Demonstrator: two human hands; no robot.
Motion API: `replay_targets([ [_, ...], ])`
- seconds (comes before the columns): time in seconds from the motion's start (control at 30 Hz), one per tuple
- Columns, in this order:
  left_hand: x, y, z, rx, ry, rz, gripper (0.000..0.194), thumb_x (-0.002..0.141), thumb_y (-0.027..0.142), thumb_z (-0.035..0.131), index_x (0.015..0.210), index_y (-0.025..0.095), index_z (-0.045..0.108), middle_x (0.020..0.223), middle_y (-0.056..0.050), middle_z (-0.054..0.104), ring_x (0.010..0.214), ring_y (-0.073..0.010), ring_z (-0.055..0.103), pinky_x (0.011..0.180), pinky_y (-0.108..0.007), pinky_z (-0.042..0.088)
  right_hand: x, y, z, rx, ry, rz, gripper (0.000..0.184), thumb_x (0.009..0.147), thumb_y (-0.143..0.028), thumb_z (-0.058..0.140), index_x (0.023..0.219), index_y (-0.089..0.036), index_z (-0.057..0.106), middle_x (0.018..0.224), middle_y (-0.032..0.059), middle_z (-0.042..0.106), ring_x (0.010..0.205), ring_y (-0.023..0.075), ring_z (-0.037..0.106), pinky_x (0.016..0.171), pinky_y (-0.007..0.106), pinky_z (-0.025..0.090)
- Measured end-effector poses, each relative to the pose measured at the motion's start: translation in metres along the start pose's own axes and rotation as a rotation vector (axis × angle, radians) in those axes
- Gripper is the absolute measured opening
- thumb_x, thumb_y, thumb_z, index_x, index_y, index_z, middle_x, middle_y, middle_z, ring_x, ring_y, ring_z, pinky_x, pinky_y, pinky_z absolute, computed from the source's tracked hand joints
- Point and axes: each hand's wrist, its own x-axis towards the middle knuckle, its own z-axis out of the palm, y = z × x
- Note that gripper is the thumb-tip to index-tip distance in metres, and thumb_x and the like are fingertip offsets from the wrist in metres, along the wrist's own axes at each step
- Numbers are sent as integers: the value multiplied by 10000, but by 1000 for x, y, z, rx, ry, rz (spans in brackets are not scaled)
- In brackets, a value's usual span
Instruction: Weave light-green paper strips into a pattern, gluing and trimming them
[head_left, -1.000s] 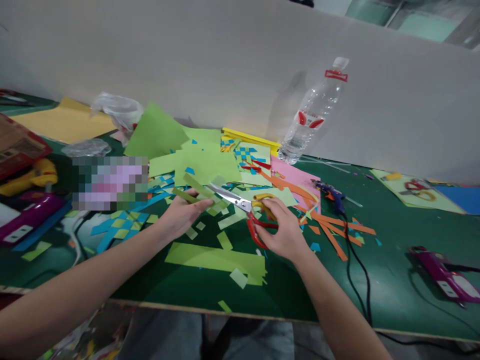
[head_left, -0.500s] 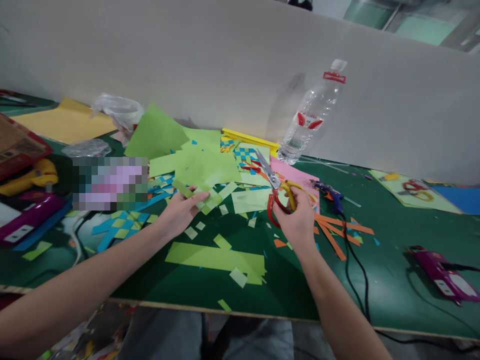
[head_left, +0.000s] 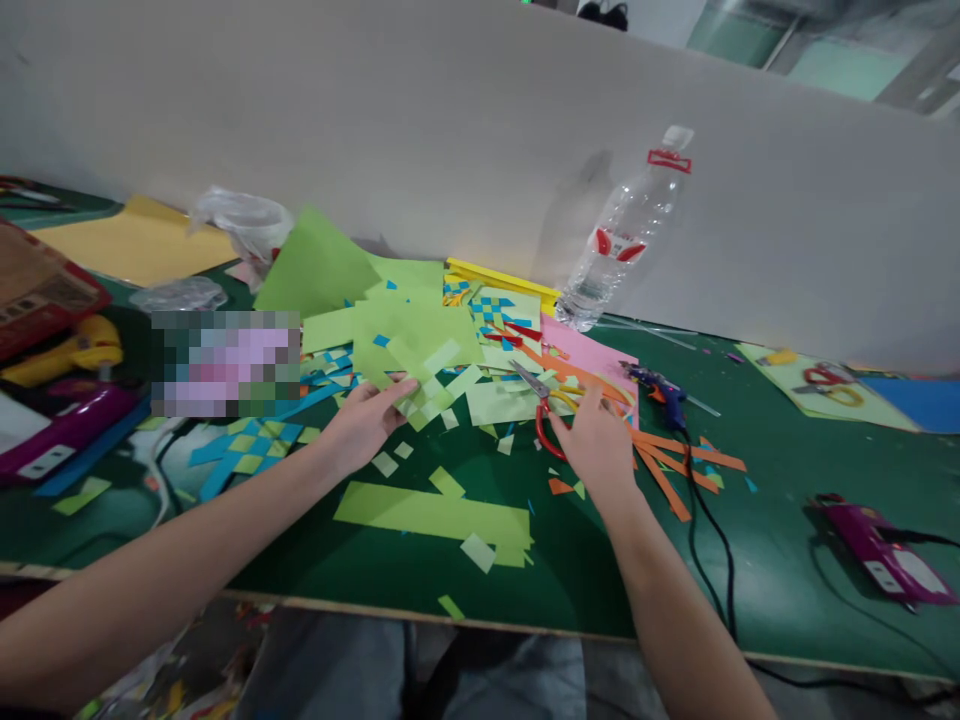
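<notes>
My left hand (head_left: 364, 424) pinches a small woven piece of green paper strips (head_left: 433, 383) above the green table (head_left: 780, 560). My right hand (head_left: 596, 437) rests over the red and yellow handles of the scissors (head_left: 541, 397), which lie on the table among paper scraps with the blades pointing away to the left. Its fingers curl on the handles. A long light green strip (head_left: 435, 515) lies near the front edge between my arms.
A plastic water bottle (head_left: 621, 240) leans against the white partition. A blue glue gun (head_left: 664, 390) with a black cord (head_left: 709, 540) lies right of the scissors. Purple glue guns (head_left: 877, 547) sit at both sides. Orange strips (head_left: 675, 465), green sheets (head_left: 390, 320) and blue-green woven pieces (head_left: 251, 445) litter the table.
My right hand moved the scissors away from the green strip, swung them right, then lowered them onto the table. My left hand kept the woven green piece and shifted slightly.
</notes>
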Motion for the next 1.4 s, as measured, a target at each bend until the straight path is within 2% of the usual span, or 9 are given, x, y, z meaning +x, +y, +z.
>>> replay_targets([
  [0.07, 0, -1, 0, 96, 10, -16, 110, 723, 188, 754, 765, 131, 669, 760, -44, 696, 671, -161, 673, 591, -255, 576, 1, -3, -6, 87, 38, 6, 308, 834, -323, 550, 1053, -106, 558, 980, 198, 661, 1038, 357, 580, 889, 514, 441],
  [0.13, -1, -1, 1, 200, 24, -49, 152, 716, 210, 767, 802, 114, 687, 785, -69, 710, 694, -171, 681, 611, -263, 586, 1, -11, -12, 370, 30, 24, 276, 834, -349, 562, 1024, -149, 569, 1047, 166, 661, 1065, 319, 581, 934, 515, 431],
  [0.23, -4, -2, 4, 273, 8, -85, 210, 695, 240, 790, 839, 115, 703, 825, -81, 725, 720, -173, 686, 637, -265, 592, -2, -30, -17, 1046, -252, 106, 378, 833, -421, 594, 1122, -186, 530, 1127, 123, 664, 1006, 221, 639, 876, 402, 516],
  [0.3, -7, -3, 7, 286, -26, -96, 254, 671, 269, 809, 859, 130, 708, 815, -67, 729, 711, -167, 685, 625, -255, 589, -6, -43, -17, 1304, -525, 217, 450, 775, -439, 676, 1119, -176, 553, 1078, 115, 694, 925, 195, 676, 847, 370, 542],
  [0.43, -11, -6, 12, 327, -46, -142, 351, 599, 312, 850, 882, 153, 715, 761, -46, 728, 640, -164, 672, 531, -239, 561, -16, -61, -15, 1518, -854, 391, 455, 652, -410, 797, 976, -127, 647, 969, 125, 734, 748, 173, 706, 744, 328, 588],
  [0.57, -16, -7, 18, 328, -105, -200, 376, 550, 309, 873, 850, 139, 725, 762, -65, 733, 635, -173, 677, 536, -239, 551, -24, -69, -12, 1585, -989, 467, 393, 646, -405, 802, 891, -112, 707, 886, 120, 748, 662, 156, 707, 646, 271, 595],
  [0.73, -18, -7, 19, 243, -133, -209, 301, 592, 340, 849, 755, 126, 712, 735, -81, 718, 615, -170, 666, 530, -245, 550, -26, -72, -9, 1557, -880, 494, 355, 629, -404, 808, 802, -103, 731, 754, 96, 745, 574, 138, 684, 582, 247, 579],
  [0.97, -19, -5, 16, 428, -444, -193, 240, 659, 270, 804, 840, 139, 719, 790, -100, 728, 617, -180, 684, 567, -261, 557, -25, -70, -7, 1540, -625, 416, 321, 655, -405, 789, 797, -124, 726, 735, 74, 745, 570, 146, 677, 596, 277, 583],
  [1.4, -18, -6, 14, 553, -517, -153, 159, 735, 301, 740, 736, 143, 750, 734, -109, 743, 588, -175, 697, 571, -236, 573, -29, -74, -5, 1479, -593, 330, 275, 689, -413, 758, 762, -152, 715, 715, 45, 741, 566, 150, 679, 593, 289, 584],
])
